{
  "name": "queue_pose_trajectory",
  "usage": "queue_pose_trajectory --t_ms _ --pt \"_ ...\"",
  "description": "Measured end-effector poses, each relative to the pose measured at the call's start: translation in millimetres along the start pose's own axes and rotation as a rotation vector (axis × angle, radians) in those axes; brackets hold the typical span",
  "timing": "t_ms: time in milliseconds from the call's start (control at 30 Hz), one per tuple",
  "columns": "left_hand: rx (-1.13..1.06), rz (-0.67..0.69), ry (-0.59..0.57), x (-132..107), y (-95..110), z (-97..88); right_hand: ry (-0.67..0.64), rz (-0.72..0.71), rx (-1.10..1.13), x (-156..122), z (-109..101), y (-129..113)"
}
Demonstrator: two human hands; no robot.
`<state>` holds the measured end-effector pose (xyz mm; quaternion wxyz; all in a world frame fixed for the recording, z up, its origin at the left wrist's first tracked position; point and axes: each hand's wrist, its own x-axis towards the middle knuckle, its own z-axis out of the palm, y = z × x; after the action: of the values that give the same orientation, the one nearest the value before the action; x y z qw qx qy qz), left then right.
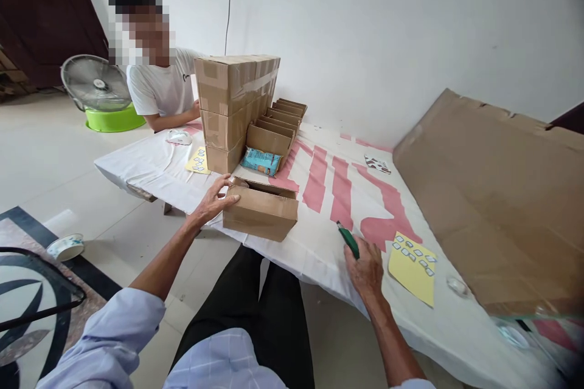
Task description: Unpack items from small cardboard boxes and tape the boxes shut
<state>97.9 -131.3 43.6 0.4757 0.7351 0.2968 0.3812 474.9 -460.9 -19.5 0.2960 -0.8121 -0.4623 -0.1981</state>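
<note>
A small cardboard box point(261, 213) lies at the table's front edge, with a slot-like opening along its upper side. My left hand point(214, 199) grips its left end, thumb on the near face and fingers at the far edge. In my right hand point(365, 264), over the table to the right, is a green utility knife point(349, 239) with its tip pointing away from me. Just beyond the box, a blue packet point(261, 161) leans in front of a row of open cardboard boxes point(272, 137). A yellow sheet with small stickers point(413, 266) lies right of my right hand.
Taped boxes point(223, 112) stand stacked at the table's far left. A co-worker in a white shirt point(159, 91) sits behind them. A large cardboard sheet point(483, 206) borders the right side. Another sticker sheet point(198, 161) lies by the stack. A fan point(97, 82) stands on the floor.
</note>
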Motion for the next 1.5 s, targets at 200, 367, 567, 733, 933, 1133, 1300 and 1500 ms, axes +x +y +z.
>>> queue_pose_trajectory --t_ms 200,367,567,733,933,1133,1300,1500 --pt "0.04 0.065 -0.061 -2 8 13.9 -0.039 -0.088 0.329 37 -7 -87" --pt "0.068 0.126 -0.096 -30 20 32.0 -0.077 -0.23 0.402 58 -24 -144" --pt "0.091 0.19 -0.15 -42 33 35.6 -0.233 -0.369 0.41 80 -32 -173" --pt "0.087 0.184 -0.167 -40 36 36.1 -0.448 -0.382 0.399 101 -26 -205" --pt "0.079 0.194 -0.168 -40 33 45.8 -0.718 -0.281 0.501 122 -21 -241" --pt "0.053 0.241 -0.163 -39 31 46.6 -0.699 -0.203 0.752 121 -11 -242" --pt "0.048 0.32 -0.143 -39 30 47.7 -0.581 -0.254 0.821 114 -5 -244" --pt "0.062 0.355 -0.112 -41 31 50.2 -0.426 -0.39 0.846 104 5 -242"
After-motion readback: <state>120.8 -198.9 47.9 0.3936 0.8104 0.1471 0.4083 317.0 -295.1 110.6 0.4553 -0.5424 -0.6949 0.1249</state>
